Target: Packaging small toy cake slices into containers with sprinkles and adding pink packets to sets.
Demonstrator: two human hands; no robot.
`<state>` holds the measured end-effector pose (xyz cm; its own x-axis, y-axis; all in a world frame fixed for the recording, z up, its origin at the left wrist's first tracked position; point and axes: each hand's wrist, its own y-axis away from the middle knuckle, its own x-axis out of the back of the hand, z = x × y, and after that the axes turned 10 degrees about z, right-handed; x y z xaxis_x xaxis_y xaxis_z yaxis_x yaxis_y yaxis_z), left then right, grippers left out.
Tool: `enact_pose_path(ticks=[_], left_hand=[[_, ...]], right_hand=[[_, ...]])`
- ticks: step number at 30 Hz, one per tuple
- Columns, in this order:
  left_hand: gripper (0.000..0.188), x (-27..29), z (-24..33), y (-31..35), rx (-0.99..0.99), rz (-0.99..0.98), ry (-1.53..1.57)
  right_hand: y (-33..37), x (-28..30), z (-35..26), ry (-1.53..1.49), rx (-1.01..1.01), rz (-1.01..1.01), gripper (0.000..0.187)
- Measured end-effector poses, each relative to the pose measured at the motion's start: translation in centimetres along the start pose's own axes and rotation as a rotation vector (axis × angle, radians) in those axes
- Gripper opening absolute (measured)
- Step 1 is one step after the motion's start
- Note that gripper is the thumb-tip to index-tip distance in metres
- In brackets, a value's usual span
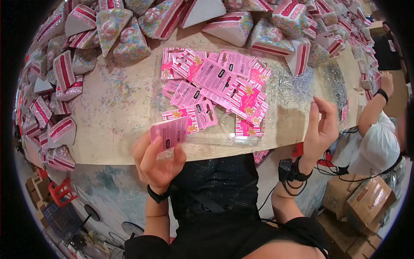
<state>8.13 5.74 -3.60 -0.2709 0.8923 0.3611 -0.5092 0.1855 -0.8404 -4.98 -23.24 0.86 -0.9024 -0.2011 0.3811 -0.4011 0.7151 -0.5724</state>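
My left hand (157,162) is closed on a pink card tag (170,133) at the table's front edge, its printed back facing up. Just beyond it, a heap of pink hang tags (215,77) lies in a shallow clear plastic tray (202,140); some show pink-and-white stripes and gingerbread figures. To the right, my right hand (324,125) is raised with thumb and fingertips pinched together. Whatever is between those fingertips is too small to make out. Nearest to that hand lies a loose pile of thin, clear or silvery strands (302,86).
Toy cake slices (230,28) with sprinkles and pink layers are heaped along the far and left sides of the wooden table (112,129). At the right another person's arm (374,101) reaches toward the pile. Cardboard boxes (366,198) and a red stool (62,192) stand on the floor.
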Motion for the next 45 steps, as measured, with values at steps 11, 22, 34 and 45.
enact_pose_path(ticks=[11, 22, 34, 45], left_hand=[[0.020, -0.4, -0.6, -0.3, 0.038, -0.036, 0.147], [0.011, -0.2, 0.2, -0.2, 0.219, -0.044, 0.167], [0.010, -1.3, -0.9, 0.3, 0.156, 0.183, 0.340], [0.026, 2.3, 2.5, -2.0, 0.220, 0.193, 0.447]], right_hand=[[0.2, 0.1, 1.8, -0.005, 0.110, -0.023, 0.011], [0.7, 0.1, 4.3, 0.074, 0.082, 0.086, 0.008], [0.3, -0.2, 4.8, 0.200, 0.072, 0.032, 0.030], [0.4, -0.9, 5.5, -0.066, 0.067, 0.300, 0.018]])
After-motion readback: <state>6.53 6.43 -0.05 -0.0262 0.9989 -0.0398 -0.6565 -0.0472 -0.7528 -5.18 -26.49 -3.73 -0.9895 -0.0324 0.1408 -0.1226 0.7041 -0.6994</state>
